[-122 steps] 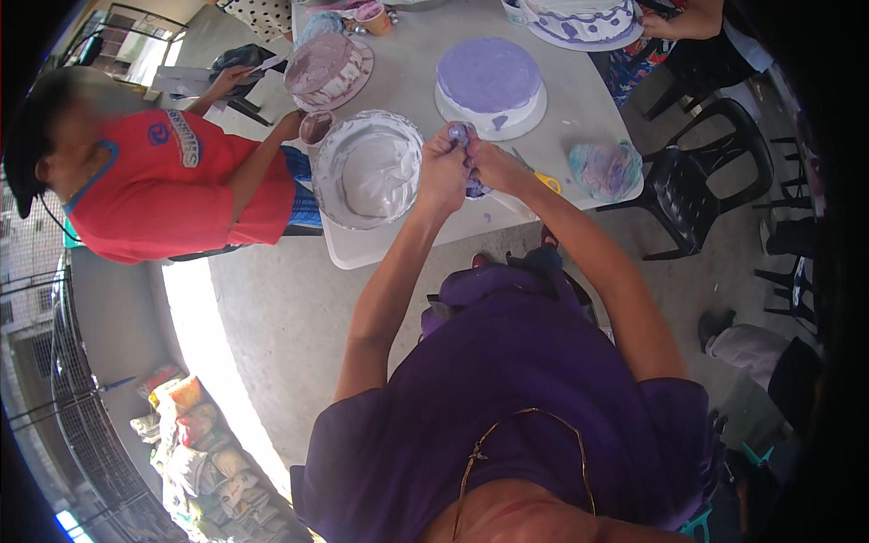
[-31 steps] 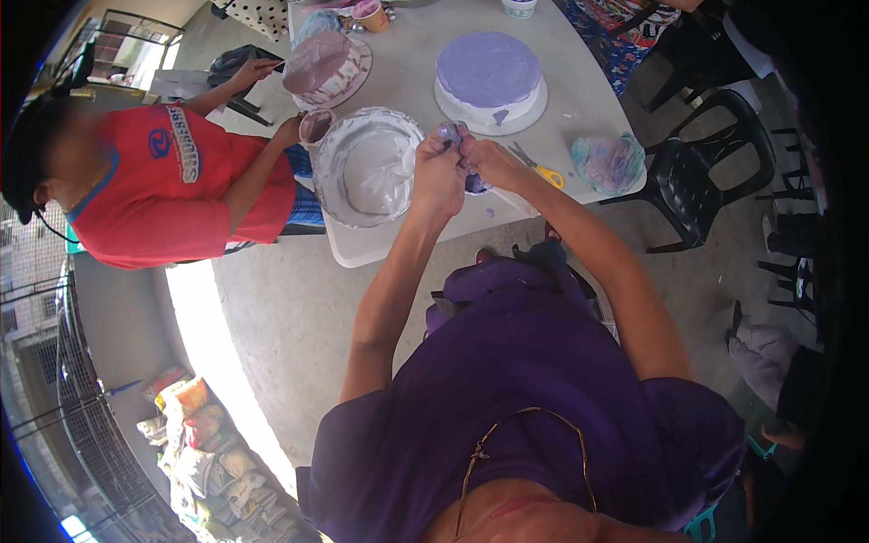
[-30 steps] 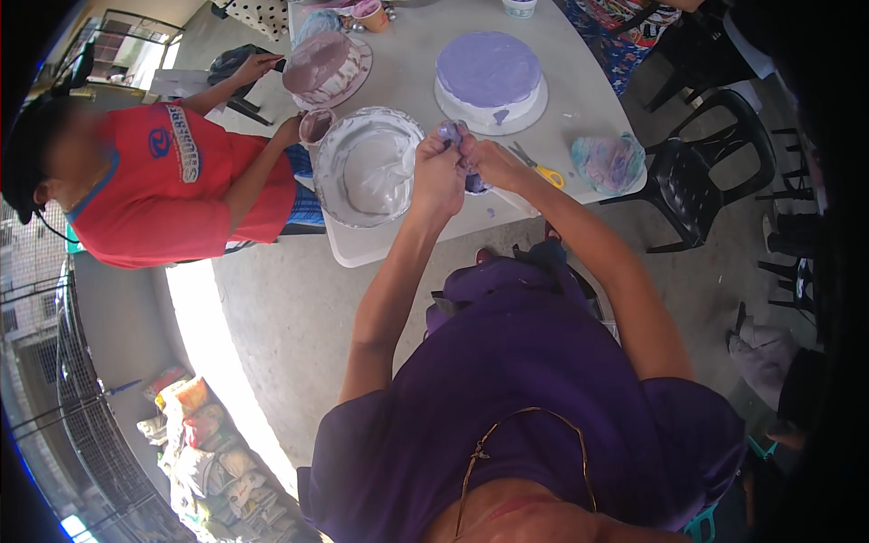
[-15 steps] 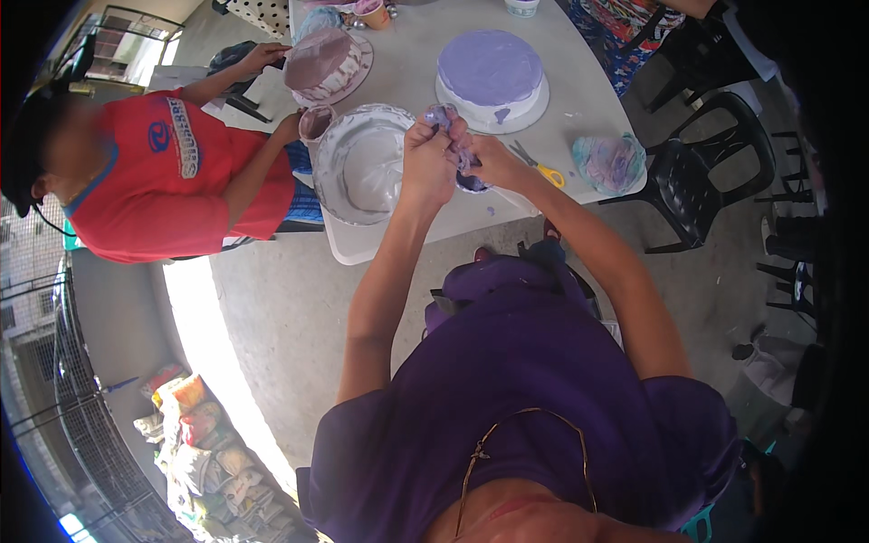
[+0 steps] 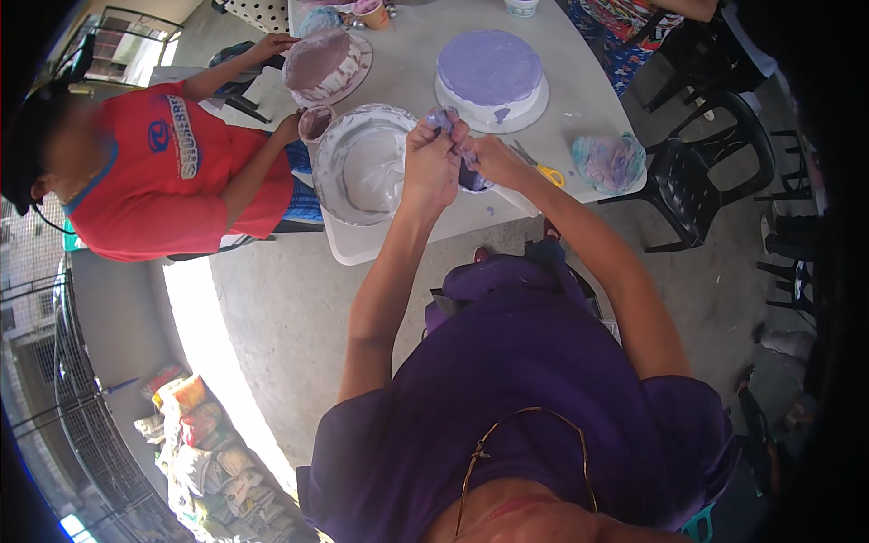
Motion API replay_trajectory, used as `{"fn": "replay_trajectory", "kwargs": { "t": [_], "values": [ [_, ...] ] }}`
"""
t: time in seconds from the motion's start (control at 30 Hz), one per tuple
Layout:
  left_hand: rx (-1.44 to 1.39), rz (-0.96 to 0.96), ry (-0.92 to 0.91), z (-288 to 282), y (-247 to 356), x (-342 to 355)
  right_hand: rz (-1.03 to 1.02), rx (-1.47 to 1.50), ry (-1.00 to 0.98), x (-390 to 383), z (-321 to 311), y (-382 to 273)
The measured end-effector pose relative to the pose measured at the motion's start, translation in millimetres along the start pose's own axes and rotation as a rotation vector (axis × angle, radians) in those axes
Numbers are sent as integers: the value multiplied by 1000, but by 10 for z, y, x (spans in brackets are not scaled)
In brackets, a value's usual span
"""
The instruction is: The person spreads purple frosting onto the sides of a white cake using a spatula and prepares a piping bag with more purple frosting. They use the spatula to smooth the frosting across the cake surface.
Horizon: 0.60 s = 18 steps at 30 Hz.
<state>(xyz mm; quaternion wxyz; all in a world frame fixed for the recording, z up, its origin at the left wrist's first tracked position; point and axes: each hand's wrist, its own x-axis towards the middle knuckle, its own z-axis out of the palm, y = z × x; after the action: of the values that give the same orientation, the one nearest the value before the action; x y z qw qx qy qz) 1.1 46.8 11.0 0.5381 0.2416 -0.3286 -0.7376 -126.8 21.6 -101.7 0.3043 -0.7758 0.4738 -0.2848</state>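
My left hand (image 5: 429, 163) is wrapped round a small plastic piping bag of purple icing (image 5: 441, 119), whose top bulges above the fist. My right hand (image 5: 493, 162) pinches the lower part of the same bag, close against the left. Beneath them, a container with purple icing (image 5: 472, 180) is partly hidden by the right hand and wrist. To the left stands a large bowl of white icing (image 5: 362, 172), smeared round its rim. Beyond my hands, a round cake with a purple top (image 5: 490, 67) and white lower side sits on a white board.
Yellow-handled scissors (image 5: 549, 175) and a crumpled icing-stained plastic bag (image 5: 608, 163) lie on the white table (image 5: 407, 54). At left, a co-worker in red (image 5: 172, 172) holds a pink cup (image 5: 316, 123) beside a mauve cake (image 5: 319, 60). A black chair (image 5: 692, 176) stands at right.
My hands stay nearly in place, the right shifting slightly, and less purple shows between them. The co-worker's far hand has moved right toward the mauve cake. Legs at the lower right have shifted.
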Motion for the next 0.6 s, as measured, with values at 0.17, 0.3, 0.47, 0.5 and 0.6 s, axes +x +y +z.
{"fn": "replay_trajectory", "kwargs": {
  "t": [0.17, 0.3, 0.47, 0.5, 0.6],
  "values": [
    [1, 26, 32, -73, -14, -11, -42, -13, -14, -21, -24, -56],
    [7, 23, 33, -59, -2, -9, -19, 1, -42, -23, 4, 15],
    [-1, 106, -15, -61, 188, 13, -93, 82, 59, 31, -124, -174],
    [-13, 166, -39, -29, 255, 13, -91, 83, 59, 23, -139, -185],
    [-13, 195, -13, -135, 165, 38, -34, 126, 68, -25, -140, -202]
  ]
}}
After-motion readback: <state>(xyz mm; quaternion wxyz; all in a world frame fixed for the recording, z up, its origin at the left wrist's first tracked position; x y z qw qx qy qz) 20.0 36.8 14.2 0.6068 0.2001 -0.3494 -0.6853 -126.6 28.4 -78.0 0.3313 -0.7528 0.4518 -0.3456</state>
